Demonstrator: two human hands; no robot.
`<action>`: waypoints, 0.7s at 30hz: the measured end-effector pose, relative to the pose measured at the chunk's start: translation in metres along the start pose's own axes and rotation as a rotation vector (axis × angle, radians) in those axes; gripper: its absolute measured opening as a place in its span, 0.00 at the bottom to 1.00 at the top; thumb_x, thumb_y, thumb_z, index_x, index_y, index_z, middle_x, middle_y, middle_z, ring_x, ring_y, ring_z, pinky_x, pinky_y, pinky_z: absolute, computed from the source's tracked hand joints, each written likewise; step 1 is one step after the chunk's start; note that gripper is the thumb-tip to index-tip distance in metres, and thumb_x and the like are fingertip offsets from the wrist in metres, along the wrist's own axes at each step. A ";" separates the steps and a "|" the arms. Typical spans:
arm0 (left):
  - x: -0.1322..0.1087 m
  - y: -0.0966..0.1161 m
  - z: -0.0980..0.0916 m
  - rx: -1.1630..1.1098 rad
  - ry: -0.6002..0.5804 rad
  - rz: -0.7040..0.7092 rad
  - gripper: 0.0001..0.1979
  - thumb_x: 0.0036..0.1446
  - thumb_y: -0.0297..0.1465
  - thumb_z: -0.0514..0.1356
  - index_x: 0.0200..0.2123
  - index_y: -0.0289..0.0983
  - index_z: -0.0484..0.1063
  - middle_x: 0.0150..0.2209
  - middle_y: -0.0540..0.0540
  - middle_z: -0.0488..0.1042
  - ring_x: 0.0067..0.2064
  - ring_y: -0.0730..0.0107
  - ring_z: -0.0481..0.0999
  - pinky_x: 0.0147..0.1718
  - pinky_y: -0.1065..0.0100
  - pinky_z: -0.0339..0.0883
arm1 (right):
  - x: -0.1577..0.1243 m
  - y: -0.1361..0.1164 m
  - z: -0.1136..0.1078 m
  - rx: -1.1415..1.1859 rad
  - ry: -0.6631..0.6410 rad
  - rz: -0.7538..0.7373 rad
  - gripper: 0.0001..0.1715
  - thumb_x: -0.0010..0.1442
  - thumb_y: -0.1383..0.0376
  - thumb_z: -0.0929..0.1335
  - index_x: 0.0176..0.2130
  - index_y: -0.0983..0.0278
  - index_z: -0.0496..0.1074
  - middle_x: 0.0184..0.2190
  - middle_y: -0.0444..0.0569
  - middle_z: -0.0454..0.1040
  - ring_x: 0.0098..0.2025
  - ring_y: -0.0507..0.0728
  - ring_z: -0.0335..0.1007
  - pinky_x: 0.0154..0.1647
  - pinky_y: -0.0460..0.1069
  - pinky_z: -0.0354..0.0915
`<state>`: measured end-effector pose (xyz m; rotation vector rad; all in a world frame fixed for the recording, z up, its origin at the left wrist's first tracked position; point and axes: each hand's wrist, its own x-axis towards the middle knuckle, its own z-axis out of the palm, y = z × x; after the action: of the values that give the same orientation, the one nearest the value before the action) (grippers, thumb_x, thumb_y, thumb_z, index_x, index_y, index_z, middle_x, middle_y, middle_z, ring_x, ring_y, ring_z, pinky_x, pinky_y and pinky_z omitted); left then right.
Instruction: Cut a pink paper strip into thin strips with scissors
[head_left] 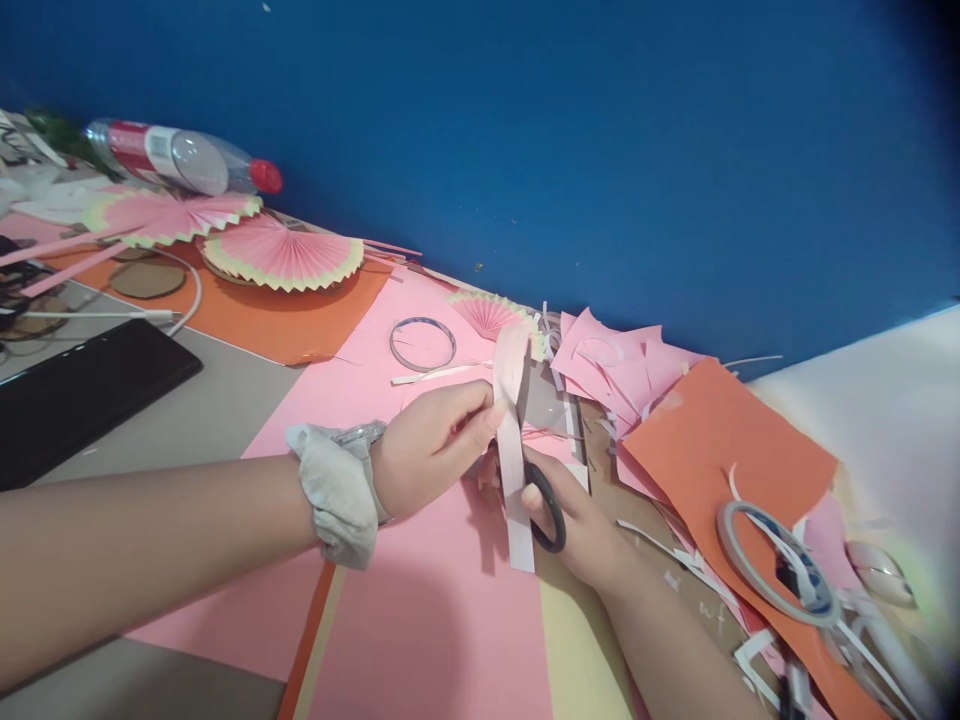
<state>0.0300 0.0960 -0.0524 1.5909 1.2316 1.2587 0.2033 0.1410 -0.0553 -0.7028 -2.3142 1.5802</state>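
My left hand (442, 445) pinches a pale pink-white paper strip (512, 450) between thumb and fingers. The strip's upper end curls over in a loop, and its lower end hangs down over the pink paper. Close behind and right of the strip, my right hand (566, 510) is closed on black-handled scissors (551, 510), its thumb at the handle loop. The scissor blades are mostly hidden behind the strip and my fingers, so I cannot tell whether they touch it. Large pink paper sheets (420, 630) lie beneath both hands.
Pleated pink fans with yellow edges (289, 255) lie at the back left near a plastic bottle (180, 158). A black phone (97, 395) is at left. Tape rolls (780, 565) (422, 343), orange paper (735, 440) and pink scraps (619, 355) surround the work. A blue wall (525, 130) rises behind.
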 end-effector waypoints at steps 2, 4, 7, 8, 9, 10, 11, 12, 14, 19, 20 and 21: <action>0.000 0.000 0.000 -0.027 -0.019 -0.007 0.16 0.65 0.34 0.46 0.24 0.37 0.58 0.21 0.53 0.66 0.24 0.77 0.66 0.27 0.72 0.61 | 0.000 0.000 0.000 -0.002 0.006 -0.006 0.33 0.60 0.41 0.56 0.41 0.65 0.68 0.33 0.49 0.69 0.33 0.57 0.63 0.33 0.48 0.60; 0.000 0.000 -0.001 -0.057 -0.037 -0.020 0.16 0.65 0.34 0.46 0.25 0.37 0.58 0.21 0.53 0.67 0.24 0.77 0.67 0.27 0.72 0.62 | 0.000 0.000 0.000 -0.002 0.011 -0.011 0.32 0.60 0.41 0.56 0.41 0.65 0.68 0.33 0.49 0.69 0.33 0.57 0.63 0.33 0.48 0.60; 0.000 0.001 -0.002 -0.054 -0.041 -0.014 0.16 0.65 0.33 0.46 0.25 0.37 0.59 0.21 0.53 0.67 0.24 0.77 0.67 0.26 0.72 0.62 | 0.000 0.001 0.000 0.011 0.012 0.003 0.32 0.60 0.41 0.57 0.41 0.64 0.68 0.34 0.50 0.69 0.33 0.57 0.63 0.33 0.48 0.60; 0.000 0.001 -0.002 -0.049 -0.042 -0.010 0.16 0.65 0.33 0.46 0.25 0.37 0.59 0.21 0.53 0.67 0.24 0.77 0.67 0.26 0.72 0.62 | 0.000 0.000 0.000 0.019 0.012 0.007 0.32 0.60 0.41 0.57 0.41 0.64 0.68 0.35 0.50 0.69 0.33 0.56 0.63 0.33 0.48 0.60; 0.000 0.001 -0.002 -0.047 -0.042 -0.008 0.15 0.65 0.33 0.46 0.25 0.37 0.59 0.21 0.53 0.68 0.24 0.77 0.67 0.26 0.72 0.62 | 0.000 0.000 0.001 0.026 0.011 0.009 0.32 0.60 0.41 0.57 0.41 0.64 0.68 0.35 0.50 0.69 0.33 0.56 0.63 0.33 0.49 0.60; 0.000 0.001 -0.001 -0.047 -0.042 -0.007 0.15 0.65 0.33 0.46 0.25 0.37 0.60 0.21 0.53 0.68 0.24 0.77 0.67 0.27 0.72 0.62 | 0.000 0.000 0.001 0.032 0.011 0.007 0.32 0.60 0.41 0.57 0.41 0.64 0.68 0.35 0.50 0.69 0.33 0.56 0.63 0.33 0.49 0.60; 0.000 0.001 -0.001 -0.049 -0.041 -0.010 0.16 0.65 0.33 0.46 0.25 0.37 0.59 0.21 0.53 0.67 0.24 0.78 0.67 0.27 0.72 0.62 | 0.000 0.000 0.001 0.036 0.011 0.004 0.32 0.60 0.41 0.57 0.41 0.64 0.69 0.34 0.49 0.69 0.33 0.56 0.63 0.33 0.49 0.60; 0.000 0.001 -0.001 -0.051 -0.041 -0.013 0.16 0.65 0.33 0.46 0.25 0.37 0.59 0.21 0.54 0.67 0.24 0.78 0.67 0.27 0.72 0.62 | 0.000 0.001 0.001 0.037 0.012 -0.001 0.31 0.60 0.41 0.57 0.40 0.64 0.69 0.33 0.48 0.69 0.33 0.56 0.63 0.34 0.49 0.59; 0.000 0.001 0.000 -0.052 -0.039 -0.014 0.16 0.65 0.33 0.46 0.24 0.37 0.58 0.20 0.54 0.67 0.23 0.78 0.67 0.27 0.73 0.62 | 0.000 0.001 0.001 0.038 0.013 -0.006 0.31 0.60 0.42 0.57 0.40 0.64 0.69 0.32 0.47 0.68 0.33 0.56 0.62 0.34 0.49 0.59; -0.001 -0.001 -0.001 -0.061 -0.058 -0.016 0.15 0.65 0.33 0.45 0.27 0.36 0.63 0.22 0.52 0.68 0.24 0.78 0.68 0.27 0.73 0.63 | -0.001 0.003 0.000 0.067 0.004 0.005 0.31 0.60 0.42 0.57 0.43 0.64 0.69 0.36 0.48 0.69 0.35 0.56 0.63 0.35 0.48 0.58; -0.001 -0.001 -0.001 -0.061 -0.063 -0.019 0.15 0.65 0.33 0.45 0.28 0.36 0.63 0.22 0.52 0.68 0.24 0.78 0.68 0.27 0.73 0.63 | -0.001 0.003 0.000 0.065 0.003 0.007 0.31 0.60 0.42 0.57 0.43 0.64 0.69 0.36 0.48 0.69 0.35 0.56 0.62 0.35 0.48 0.58; -0.001 -0.001 -0.001 -0.060 -0.065 -0.022 0.15 0.65 0.33 0.45 0.28 0.35 0.64 0.22 0.52 0.68 0.24 0.77 0.68 0.27 0.73 0.63 | -0.001 0.003 0.000 0.059 0.004 0.008 0.30 0.61 0.43 0.57 0.43 0.64 0.68 0.35 0.48 0.69 0.35 0.56 0.62 0.35 0.48 0.58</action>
<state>0.0284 0.0953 -0.0534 1.5586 1.1577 1.2098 0.2049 0.1413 -0.0585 -0.7018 -2.2547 1.6424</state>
